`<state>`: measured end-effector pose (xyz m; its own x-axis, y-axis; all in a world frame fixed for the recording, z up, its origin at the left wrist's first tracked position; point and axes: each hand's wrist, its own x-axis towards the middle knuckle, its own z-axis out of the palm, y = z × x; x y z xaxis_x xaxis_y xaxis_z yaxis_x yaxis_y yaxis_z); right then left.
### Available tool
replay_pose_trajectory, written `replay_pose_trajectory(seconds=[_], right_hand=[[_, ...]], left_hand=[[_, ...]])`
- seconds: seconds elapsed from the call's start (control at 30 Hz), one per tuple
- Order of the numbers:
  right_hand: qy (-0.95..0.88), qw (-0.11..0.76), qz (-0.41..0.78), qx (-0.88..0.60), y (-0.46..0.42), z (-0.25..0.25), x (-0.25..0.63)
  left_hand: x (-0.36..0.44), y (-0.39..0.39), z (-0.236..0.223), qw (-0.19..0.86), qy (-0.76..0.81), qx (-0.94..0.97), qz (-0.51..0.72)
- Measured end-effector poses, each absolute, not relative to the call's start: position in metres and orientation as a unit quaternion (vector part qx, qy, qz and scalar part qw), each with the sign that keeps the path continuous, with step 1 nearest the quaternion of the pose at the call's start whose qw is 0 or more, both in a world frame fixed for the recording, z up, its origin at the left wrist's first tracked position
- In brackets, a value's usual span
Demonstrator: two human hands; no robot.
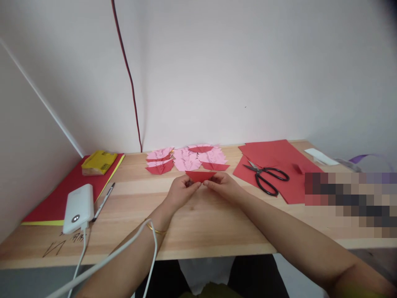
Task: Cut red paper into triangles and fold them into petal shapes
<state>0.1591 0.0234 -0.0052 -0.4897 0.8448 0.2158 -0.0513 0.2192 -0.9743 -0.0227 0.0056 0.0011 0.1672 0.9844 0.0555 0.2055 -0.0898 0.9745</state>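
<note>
Both hands meet over the middle of the wooden table (pixel 198 223) around a folded red paper triangle (pixel 200 176). My left hand (pixel 180 191) pinches its left side with fingers closed. My right hand (pixel 223 185) pinches its right side the same way. Just behind the hands lie several folded pink and red paper pieces (pixel 186 159) in a cluster.
Black scissors (pixel 266 176) rest on red paper sheets (pixel 276 159) to the right. On the left are a red and yellow paper stack (pixel 58 198) with a yellow packet (pixel 98 162), a white power bank (pixel 79 207) with cable, and a pen (pixel 104 201).
</note>
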Motion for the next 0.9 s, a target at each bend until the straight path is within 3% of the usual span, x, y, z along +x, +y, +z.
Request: replay_pose_trajectory(seconds=[0.4, 0.63, 0.9], right_hand=[[-0.689, 0.373, 0.547, -0.294, 0.024, -0.004, 0.161], [-0.686, 0.382, 0.540, -0.304, 0.024, -0.003, 0.161], [-0.665, 0.355, 0.582, -0.303, 0.017, -0.002, 0.158]], left_hand=[[-0.023, 0.004, -0.002, 0.496, 0.506, 0.593, 0.383], [-0.021, 0.006, -0.006, 0.537, 0.451, 0.536, 0.470], [-0.020, 0.005, -0.007, 0.551, 0.445, 0.525, 0.472]])
